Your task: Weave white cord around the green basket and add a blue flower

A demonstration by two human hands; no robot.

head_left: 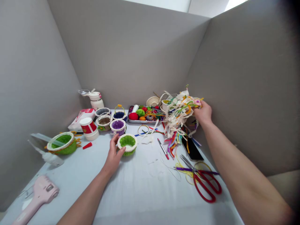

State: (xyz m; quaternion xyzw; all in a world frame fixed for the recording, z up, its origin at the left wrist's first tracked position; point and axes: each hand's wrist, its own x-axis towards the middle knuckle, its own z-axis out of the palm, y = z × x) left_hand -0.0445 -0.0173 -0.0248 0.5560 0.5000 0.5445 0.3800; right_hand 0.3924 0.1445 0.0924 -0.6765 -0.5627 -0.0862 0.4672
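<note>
My left hand grips the near left side of a small green basket with a thick cream rim, thumb at the rim. The basket stands upright at the middle of the table. At the back right my right hand is closed on a tangled bundle of cream strips mixed with orange and green strands. Its fingertips are partly hidden by the bundle. Colourful fuzzy strips lie under the bundle, against a black phone.
Red-handled scissors and a pen lie front right. A metal tray of yarn balls stands behind, several small baskets and a white jar to the left. A pink glue gun lies front left, near a larger green basket.
</note>
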